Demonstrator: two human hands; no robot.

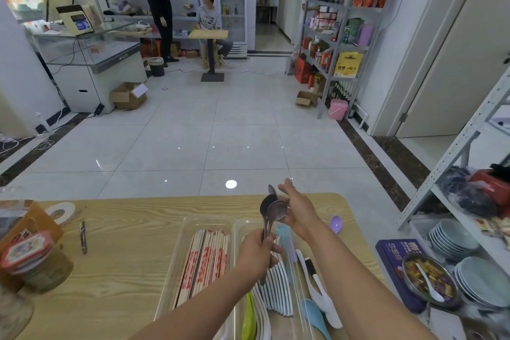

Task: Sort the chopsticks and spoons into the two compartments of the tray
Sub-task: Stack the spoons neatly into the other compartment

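Observation:
A clear two-compartment tray (176,254) lies on the wooden table. Its left compartment holds several paper-wrapped chopsticks (205,259). In the right compartment lie several white spoons (276,292), with a green one, pale blue ones and a white spatula-like spoon beside them. My left hand (255,252) grips the handles of a bunch of metal spoons (273,211) above the tray. My right hand (299,210) touches the bowls of those spoons with its fingertips. A purple spoon (336,223) rests on the table right of the tray.
Left on the table stand jars and a box (30,254), and a pen (82,237). At right are a purple box (397,259), a metal bowl of food (430,281) and stacked plates (483,281) on a shelf. Two people stand far across the tiled floor.

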